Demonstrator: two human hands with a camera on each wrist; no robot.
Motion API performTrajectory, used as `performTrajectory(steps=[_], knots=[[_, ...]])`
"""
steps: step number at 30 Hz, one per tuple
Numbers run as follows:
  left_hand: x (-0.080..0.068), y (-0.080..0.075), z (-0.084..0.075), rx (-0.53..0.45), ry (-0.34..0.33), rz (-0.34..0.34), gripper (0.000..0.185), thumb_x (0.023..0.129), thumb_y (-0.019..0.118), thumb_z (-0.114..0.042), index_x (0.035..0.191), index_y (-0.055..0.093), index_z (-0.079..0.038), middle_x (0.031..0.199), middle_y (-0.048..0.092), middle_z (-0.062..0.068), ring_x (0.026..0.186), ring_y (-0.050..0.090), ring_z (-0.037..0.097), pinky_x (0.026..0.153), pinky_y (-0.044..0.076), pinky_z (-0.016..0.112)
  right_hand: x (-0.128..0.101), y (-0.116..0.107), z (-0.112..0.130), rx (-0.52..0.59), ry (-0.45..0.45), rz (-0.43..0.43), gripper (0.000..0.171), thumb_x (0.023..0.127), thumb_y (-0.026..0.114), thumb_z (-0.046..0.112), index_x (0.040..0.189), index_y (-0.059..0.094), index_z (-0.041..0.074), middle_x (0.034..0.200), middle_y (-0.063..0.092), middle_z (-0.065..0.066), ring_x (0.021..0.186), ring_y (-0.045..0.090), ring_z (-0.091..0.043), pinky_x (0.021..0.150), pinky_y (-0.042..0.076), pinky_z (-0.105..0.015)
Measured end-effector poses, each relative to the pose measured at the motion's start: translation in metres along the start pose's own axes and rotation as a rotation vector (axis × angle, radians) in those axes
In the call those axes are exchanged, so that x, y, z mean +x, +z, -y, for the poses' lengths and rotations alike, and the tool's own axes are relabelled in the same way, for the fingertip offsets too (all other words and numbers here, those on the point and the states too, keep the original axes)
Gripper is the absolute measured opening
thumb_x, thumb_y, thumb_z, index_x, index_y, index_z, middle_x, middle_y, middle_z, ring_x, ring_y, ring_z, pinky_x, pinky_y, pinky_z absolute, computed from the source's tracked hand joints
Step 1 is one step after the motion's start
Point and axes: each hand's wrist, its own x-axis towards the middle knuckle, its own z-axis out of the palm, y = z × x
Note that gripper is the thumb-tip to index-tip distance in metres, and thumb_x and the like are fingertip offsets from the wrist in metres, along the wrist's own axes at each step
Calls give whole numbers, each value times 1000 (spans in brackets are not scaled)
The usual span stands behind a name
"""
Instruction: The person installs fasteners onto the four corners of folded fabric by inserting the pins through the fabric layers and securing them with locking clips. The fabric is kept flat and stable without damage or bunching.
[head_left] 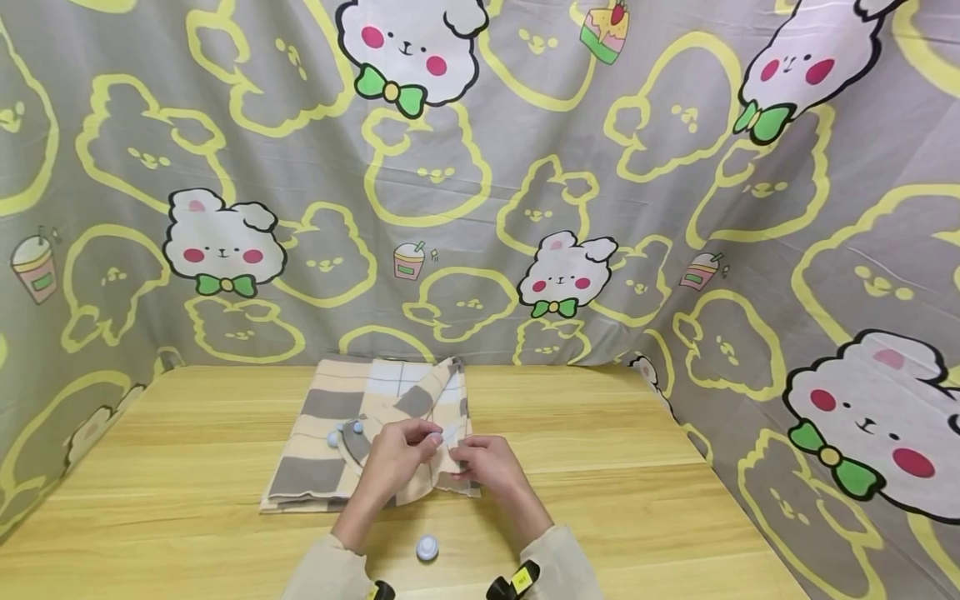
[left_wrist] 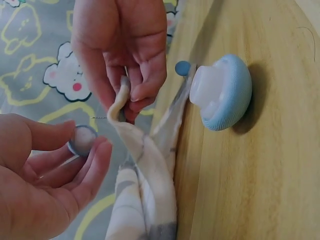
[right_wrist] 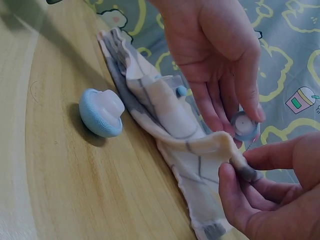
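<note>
- Right now I judge the step in hand to be fitting a small blue button [right_wrist: 245, 125] to the raised edge of the checked cloth [head_left: 330, 417], which lies folded on the wooden table [head_left: 187, 467].
- My left hand [head_left: 397, 454] pinches that button between thumb and fingertips, just above the lifted edge of the cloth; the wrist views show its pale centre facing outward.
- My right hand [head_left: 483, 467] is clamped on the cloth edge, thumb and forefinger squeezing a fold of it and holding it up off the table, right beside the button.
- A thin thread seems to run near the button in the left wrist view, though it is too fine for me to be sure.
- On the flat part of the cloth, left of the raised edge, sit two more blue buttons [head_left: 345, 432], one close to the other.
- A round blue and white cap-shaped piece [head_left: 427, 547] rests on the table in front of the cloth, near my sleeves, untouched.
- Next, I reckon, the button must meet the pinched edge squarely; that calls for keeping the fold taut and not letting the button slip from my fingertips.
</note>
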Motion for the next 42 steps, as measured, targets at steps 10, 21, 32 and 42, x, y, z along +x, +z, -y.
performTrajectory(steps=[10,21,32,42], knots=[[2,5,1,-99,-56,7,14,98,61,-1,104,71,7,85,75,16,71,75,24,67,61,34,1,1,0,25,7,9,20,89,66,4,100,68,-13,88,69,-9,71,67,-13,72,61,-31],[3,4,1,-114,-56,12,15,98,61,-1,108,68,8,96,74,20,79,76,28,69,61,31,1,3,0,41,19,16,20,89,68,6,99,68,-12,86,70,-9,70,67,-12,71,61,-31],[1,2,-1,-74,-30,22,15,96,65,-5,107,68,5,100,74,21,81,76,28,75,61,37,2,2,-2,45,15,13,20,90,68,6,97,68,-12,85,69,-8,69,66,-12,71,61,-32],[0,3,-1,15,16,-8,13,91,73,-8,103,72,-1,95,77,9,82,75,23,74,58,35,2,2,-1,60,9,24,20,90,67,6,97,67,-13,81,67,-6,68,66,-11,70,61,-31]])
